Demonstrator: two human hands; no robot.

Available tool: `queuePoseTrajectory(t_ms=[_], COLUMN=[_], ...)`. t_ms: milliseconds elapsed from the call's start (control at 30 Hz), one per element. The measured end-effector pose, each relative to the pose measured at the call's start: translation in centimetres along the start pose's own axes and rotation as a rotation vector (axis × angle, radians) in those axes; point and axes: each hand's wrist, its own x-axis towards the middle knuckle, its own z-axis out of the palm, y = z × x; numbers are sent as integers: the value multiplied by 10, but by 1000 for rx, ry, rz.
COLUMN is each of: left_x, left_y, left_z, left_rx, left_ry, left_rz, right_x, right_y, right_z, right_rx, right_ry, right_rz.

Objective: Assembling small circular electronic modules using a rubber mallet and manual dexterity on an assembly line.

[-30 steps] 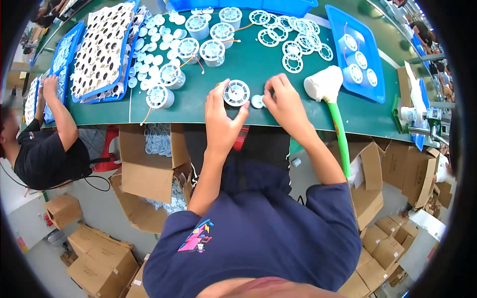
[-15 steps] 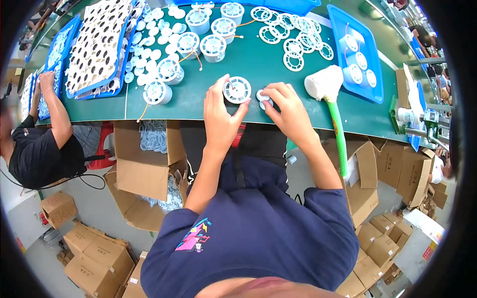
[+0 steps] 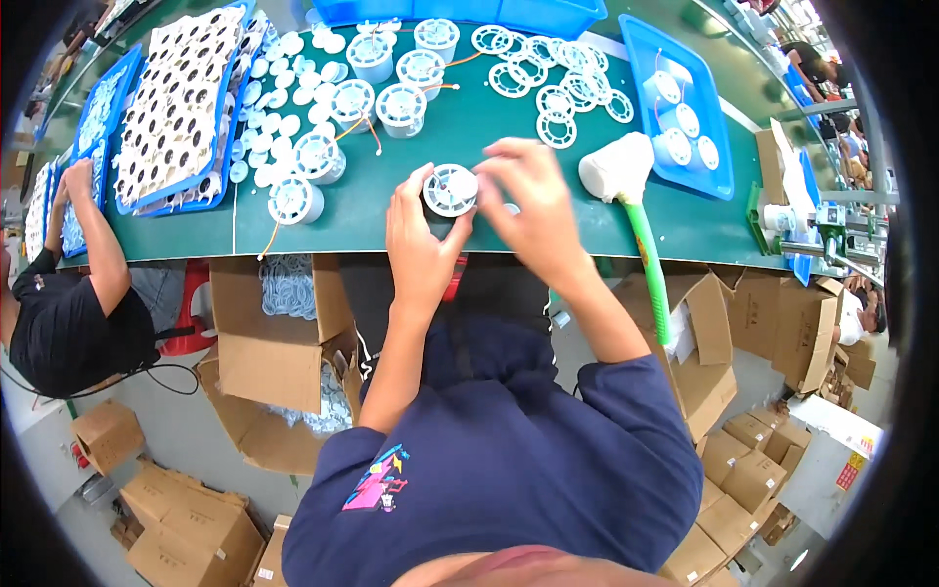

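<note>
On the near edge of the green table stands a white round housing (image 3: 451,191) with a slotted top, and my left hand (image 3: 417,213) is closed around its left and near side. A small white disc seems to lie on that top, partly covered by fingers. Close on the right is my right hand (image 3: 528,196), its fingertips at the housing's right rim. Those fingers are smeared by motion, so whether they pinch anything is unclear. Another small disc (image 3: 512,208) lies on the table, partly under the right hand.
Several wired housings (image 3: 318,157), loose discs (image 3: 262,142) and slotted rings (image 3: 558,129) lie beyond my hands. Right stand a white-headed mallet (image 3: 641,210) with a green handle and a blue tray (image 3: 719,176) of housings. Left are stacked trays (image 3: 156,147) and a co-worker (image 3: 83,313).
My right hand has moved left, from the small discs to the housing's rim, leaving one disc on the table. My left hand keeps its hold. The whole view has shifted slightly.
</note>
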Motion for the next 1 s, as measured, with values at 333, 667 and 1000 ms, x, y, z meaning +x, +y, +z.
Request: queuePoseTrajectory(t_ms=[333, 667, 1000], left_x=[2, 2, 0], left_y=[5, 0, -3], left_z=[1, -1, -4], left_rx=[12, -8, 4], left_ry=[7, 11, -11], left_rz=[13, 57, 58], right_x=[10, 27, 31], right_y=[80, -5, 2], right_z=[-26, -39, -23], right_rx=[-853, 40, 72], right_ry=[-203, -355, -564], right_rz=[294, 15, -96])
